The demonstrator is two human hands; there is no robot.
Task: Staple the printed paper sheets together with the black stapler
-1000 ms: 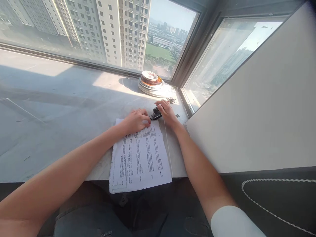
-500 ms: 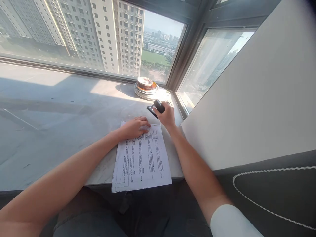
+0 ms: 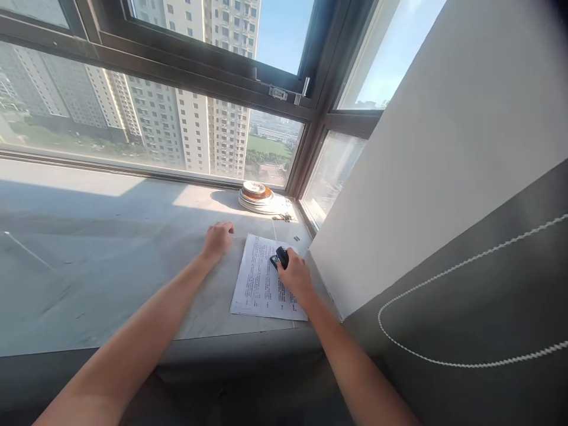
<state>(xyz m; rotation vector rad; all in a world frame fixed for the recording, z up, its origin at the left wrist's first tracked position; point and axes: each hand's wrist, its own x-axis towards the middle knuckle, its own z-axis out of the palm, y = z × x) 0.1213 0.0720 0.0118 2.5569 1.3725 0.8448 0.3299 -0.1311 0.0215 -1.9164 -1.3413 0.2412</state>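
A printed sheet of paper [image 3: 260, 278] lies on the grey stone window ledge [image 3: 110, 254]. My right hand [image 3: 295, 278] rests on the sheet's right part, closed round a small black stapler [image 3: 279, 258] whose front sticks out past my fingers. My left hand [image 3: 217, 238] sits on the bare ledge just left of the sheet's top corner, fingers curled under, nothing visible in it.
A stack of patterned plates [image 3: 257, 196] stands in the window corner, with a small dark bunch of keys [image 3: 283, 217] beside it. A white wall panel [image 3: 421, 171] rises on the right. The dark window frame [image 3: 306, 160] runs behind the ledge.
My right hand has brought the stapler from beyond the sheet's top edge back onto the paper. My left hand has left the sheet for the bare ledge. The view has tilted upward.
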